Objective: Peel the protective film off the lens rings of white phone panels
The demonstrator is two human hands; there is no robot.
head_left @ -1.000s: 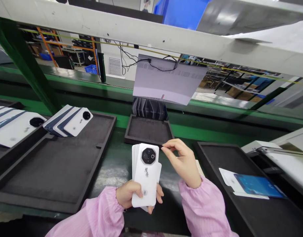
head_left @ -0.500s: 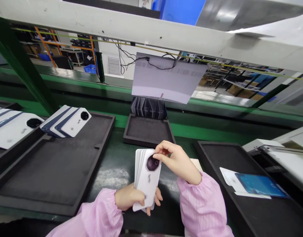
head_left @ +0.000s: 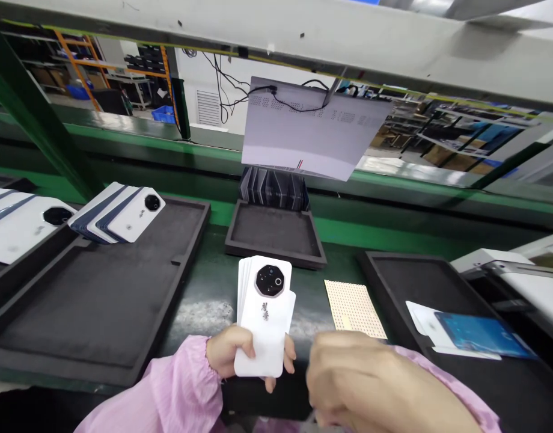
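My left hand [head_left: 249, 355] is closed around a fanned stack of white phone back covers [head_left: 267, 328], thumb on the front and fingers behind. The top cover has a dark octagonal camera window [head_left: 270, 281] and small dark lettering under it. Apart from the stack, at its lower right, is my right hand [head_left: 348, 376], blurred by motion. Its fingers look curled, but whether they hold anything cannot be made out. Just beyond the right hand lies a cream sheet with rows of small dots [head_left: 355, 310].
A large black tray [head_left: 100, 300] on the left carries fanned white covers [head_left: 132, 219]; more covers [head_left: 19, 225] lie farther left. At the back, a small tray [head_left: 276, 231] has dark pieces [head_left: 274, 187] behind it. The right tray [head_left: 394, 270] holds white pieces and a blue-filmed panel [head_left: 479, 335].
My right hand has left the top corner of the cover stack and moved down and right, towards me. The dotted sheet it partly covered now shows. My left hand still holds the stack.
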